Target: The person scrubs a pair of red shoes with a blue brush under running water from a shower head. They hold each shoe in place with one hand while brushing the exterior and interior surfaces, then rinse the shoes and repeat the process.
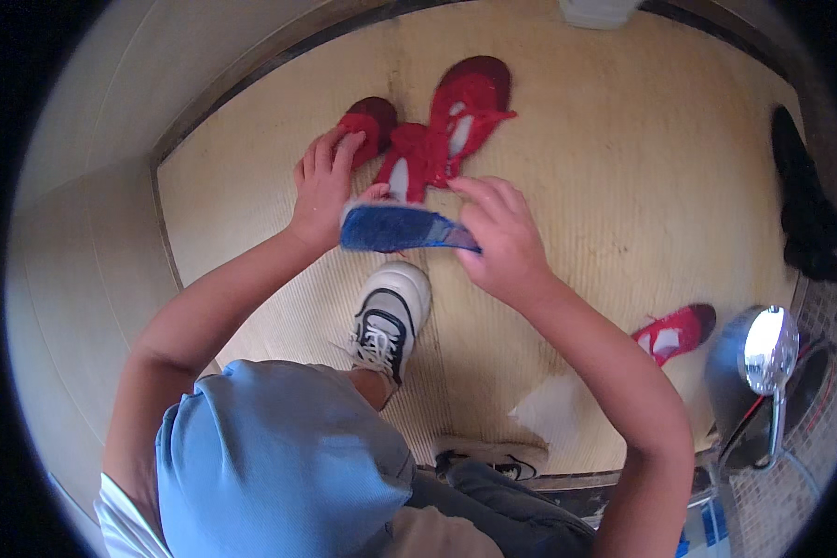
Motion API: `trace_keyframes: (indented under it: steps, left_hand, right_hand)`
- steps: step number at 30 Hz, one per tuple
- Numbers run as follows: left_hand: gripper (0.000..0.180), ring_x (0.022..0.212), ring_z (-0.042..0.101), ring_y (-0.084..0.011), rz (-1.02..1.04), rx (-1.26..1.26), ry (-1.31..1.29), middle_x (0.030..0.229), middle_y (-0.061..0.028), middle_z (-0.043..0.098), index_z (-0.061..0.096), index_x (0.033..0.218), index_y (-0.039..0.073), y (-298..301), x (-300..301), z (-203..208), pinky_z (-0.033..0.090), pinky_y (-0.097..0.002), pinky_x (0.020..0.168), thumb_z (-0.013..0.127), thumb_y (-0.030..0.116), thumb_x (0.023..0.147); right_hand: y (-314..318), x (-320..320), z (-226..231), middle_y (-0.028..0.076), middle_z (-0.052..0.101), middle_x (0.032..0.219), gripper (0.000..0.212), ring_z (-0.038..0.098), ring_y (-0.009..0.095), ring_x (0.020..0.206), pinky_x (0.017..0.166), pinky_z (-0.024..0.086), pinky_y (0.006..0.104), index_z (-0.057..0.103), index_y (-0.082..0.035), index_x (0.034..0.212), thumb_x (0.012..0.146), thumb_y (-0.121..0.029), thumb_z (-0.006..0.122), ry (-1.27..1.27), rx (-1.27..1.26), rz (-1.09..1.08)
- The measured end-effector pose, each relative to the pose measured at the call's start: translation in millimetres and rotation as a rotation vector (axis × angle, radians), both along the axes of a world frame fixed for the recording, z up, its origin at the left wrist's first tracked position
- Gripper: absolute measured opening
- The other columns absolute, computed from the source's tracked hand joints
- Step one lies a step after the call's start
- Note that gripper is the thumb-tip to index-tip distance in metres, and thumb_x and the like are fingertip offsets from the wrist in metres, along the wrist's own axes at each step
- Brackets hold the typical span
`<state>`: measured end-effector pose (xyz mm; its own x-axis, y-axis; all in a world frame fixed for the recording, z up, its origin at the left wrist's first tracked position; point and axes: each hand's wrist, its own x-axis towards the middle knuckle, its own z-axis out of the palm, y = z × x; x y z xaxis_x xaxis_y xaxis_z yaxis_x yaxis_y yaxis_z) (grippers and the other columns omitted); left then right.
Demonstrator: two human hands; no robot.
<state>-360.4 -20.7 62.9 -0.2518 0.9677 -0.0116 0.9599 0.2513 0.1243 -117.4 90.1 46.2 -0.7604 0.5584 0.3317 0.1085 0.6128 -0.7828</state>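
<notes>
Blue tool (391, 229): lies across the middle of the frame, rough and flat on the side in view, narrowing toward the right hand; cannot tell the exact kind.
Right hand (502, 231): holds the narrow end of the blue tool at frame centre, narrow in the grip, with fingertips close to the heel of the big red shoe; cannot tell whether touching.
Left hand (330, 186): sits left of centre, fingers bent and well parted from the thumb, close to the red shoes and the wide end of the blue tool; cannot tell whether gripping anything.
Big red shoe (486, 110): lies at upper centre, toe up-frame, laces loose.
Other red shoes (372, 121): crowd just left of the big one, partly overlapped; cannot tell how many.
Lone red shoe (677, 331): lies right of centre, dark toe toward the right edge, partly behind the right forearm.
Sneaker (395, 302): stands just below the blue tool, white and grey, worn on a foot.
Floor (614, 232): spreads pale and ribbed across the frame.
Shower head (768, 349): shines at lower right.
</notes>
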Motion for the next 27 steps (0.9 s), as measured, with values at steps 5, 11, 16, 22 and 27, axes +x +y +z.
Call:
trace_keyframes:
  steps: [5, 11, 16, 22, 27]
  left_hand:
    - [0.070, 0.122, 0.048, -0.0316, 0.033, -0.239, -0.104, 0.131, -0.0119, 0.051, 0.052, 0.133, 0.016, -20.7, -9.6, -6.4, 0.038, -0.0501, 0.097, 0.076, 0.041, 0.073]
    - [0.047, 0.114, 0.051, -0.0410, -0.076, 0.016, -0.376, 0.123, -0.0166, 0.057, 0.060, 0.119, 0.010, -1.9, 12.4, -1.0, 0.036, -0.0498, 0.100, 0.075, 0.024, 0.076]
    - [0.040, 0.112, 0.053, -0.0396, -0.051, -0.046, -0.471, 0.117, -0.0178, 0.058, 0.063, 0.111, 0.008, 9.5, 14.3, -8.2, 0.041, -0.0482, 0.097, 0.074, 0.013, 0.073]
    - [0.039, 0.103, 0.060, -0.0370, -0.120, 0.064, -0.549, 0.106, -0.0152, 0.061, 0.059, 0.114, 0.007, 24.3, 32.1, -34.3, 0.050, -0.0430, 0.085, 0.070, 0.014, 0.078]
    - [0.038, 0.092, 0.061, -0.0364, -0.324, 0.140, -0.671, 0.099, -0.0163, 0.060, 0.057, 0.115, 0.006, 68.4, 73.4, -36.6, 0.051, -0.0423, 0.079, 0.071, 0.013, 0.080]
  right_hand:
    - [-4.4, -58.6, -25.3, 0.018, 0.055, 0.128, 0.020, 0.050, 0.038, 0.121, 0.098, 0.040, 0.0502, 0.058, -0.003, 0.080, 0.066, -0.012, 0.067, -0.136, 0.211, -0.069]
    - [-4.3, -70.4, -33.2, 0.014, 0.057, 0.111, 0.025, 0.054, 0.033, 0.103, 0.084, 0.046, 0.0464, 0.058, -0.005, 0.084, 0.065, -0.013, 0.070, -0.228, 0.191, -0.156]
    - [-2.7, -60.5, -19.2, 0.014, 0.056, 0.104, 0.024, 0.053, 0.034, 0.099, 0.082, 0.047, 0.0423, 0.057, -0.004, 0.084, 0.064, -0.007, 0.070, -0.301, 0.080, -0.132]
    - [6.8, -16.1, -10.3, 0.016, 0.054, 0.103, 0.030, 0.052, 0.036, 0.098, 0.083, 0.047, 0.0436, 0.056, 0.001, 0.088, 0.060, 0.001, 0.068, -0.337, 0.062, -0.113]
    - [11.4, 45.5, 0.1, 0.016, 0.055, 0.101, 0.027, 0.053, 0.037, 0.097, 0.083, 0.048, 0.0448, 0.055, 0.001, 0.085, 0.060, 0.002, 0.066, -0.347, 0.058, -0.207]
